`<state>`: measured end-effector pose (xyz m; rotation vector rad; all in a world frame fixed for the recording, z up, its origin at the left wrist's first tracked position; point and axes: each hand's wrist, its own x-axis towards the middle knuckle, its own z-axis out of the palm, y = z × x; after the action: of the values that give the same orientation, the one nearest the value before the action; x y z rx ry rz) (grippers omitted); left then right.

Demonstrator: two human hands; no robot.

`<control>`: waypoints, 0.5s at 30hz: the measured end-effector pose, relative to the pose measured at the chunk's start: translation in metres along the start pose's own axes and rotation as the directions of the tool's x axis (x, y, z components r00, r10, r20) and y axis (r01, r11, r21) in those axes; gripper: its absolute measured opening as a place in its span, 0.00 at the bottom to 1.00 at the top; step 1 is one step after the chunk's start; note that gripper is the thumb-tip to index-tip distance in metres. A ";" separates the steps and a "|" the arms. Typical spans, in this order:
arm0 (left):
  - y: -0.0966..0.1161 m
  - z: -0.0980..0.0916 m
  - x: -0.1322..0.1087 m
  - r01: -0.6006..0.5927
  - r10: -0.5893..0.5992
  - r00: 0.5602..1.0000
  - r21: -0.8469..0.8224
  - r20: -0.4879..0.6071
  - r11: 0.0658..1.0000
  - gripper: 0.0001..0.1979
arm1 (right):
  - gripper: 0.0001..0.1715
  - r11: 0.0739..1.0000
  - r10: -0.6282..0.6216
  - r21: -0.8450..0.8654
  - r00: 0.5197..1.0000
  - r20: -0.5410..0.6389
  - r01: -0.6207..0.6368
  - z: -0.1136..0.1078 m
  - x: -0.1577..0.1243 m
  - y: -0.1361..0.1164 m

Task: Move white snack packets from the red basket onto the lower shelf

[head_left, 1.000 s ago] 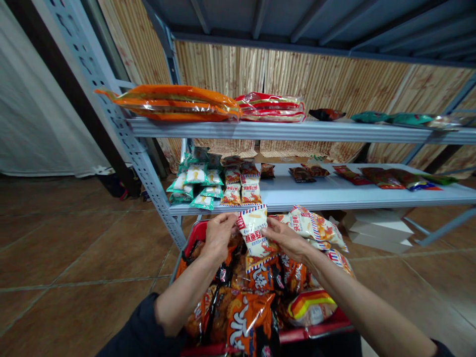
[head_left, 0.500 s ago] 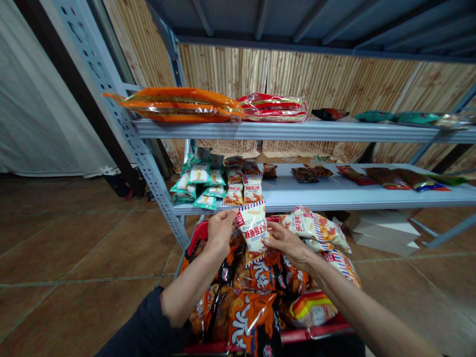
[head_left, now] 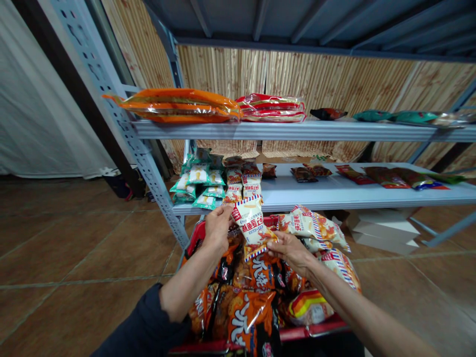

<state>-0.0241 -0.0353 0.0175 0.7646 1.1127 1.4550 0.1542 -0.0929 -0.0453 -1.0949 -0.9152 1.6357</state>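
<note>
Between my two hands is a white snack bag (head_left: pixel 253 227) with red lettering and striped ends, held above a red basket (head_left: pixel 314 329). My left hand (head_left: pixel 218 224) pinches its upper left edge, and my right hand (head_left: pixel 289 249) grips the lower right corner. Beneath the hands, the basket is filled with orange-and-black snack bags (head_left: pixel 250 317). More white snack bags (head_left: pixel 312 225) of the same look lie at its right side. Just beyond the held bag, matching small bags (head_left: pixel 252 186) stand in rows on the lower shelf (head_left: pixel 297 198).
Green-and-white packets (head_left: pixel 201 174) are piled at the lower shelf's left end. Several flat packets (head_left: pixel 385 177) lie further right. Above, the middle shelf (head_left: pixel 260 131) carries orange bags (head_left: pixel 178 105) and red-edged bags (head_left: pixel 273 107). A perforated upright (head_left: pixel 148 171) rises at left; white boxes (head_left: pixel 383 230) sit below.
The held white snack bag has risen slightly and tilted, its top moving a little left. My right hand has slid down to the bag's lower corner.
</note>
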 end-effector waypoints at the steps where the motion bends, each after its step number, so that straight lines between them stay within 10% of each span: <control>1: 0.000 0.000 0.000 -0.002 0.002 1.000 -0.005 0.001 1.000 0.11 | 0.21 1.000 -0.002 -0.005 1.000 0.001 0.002 0.000 0.000 0.001; 15: -0.012 -0.002 0.010 0.049 -0.044 0.998 -0.114 0.046 0.992 0.08 | 0.21 0.997 -0.068 -0.037 0.997 -0.032 0.067 0.001 -0.001 0.009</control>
<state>-0.0235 -0.0265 0.0049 0.6817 0.9992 1.4437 0.1512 -0.0964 -0.0532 -1.1008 -0.9527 1.5469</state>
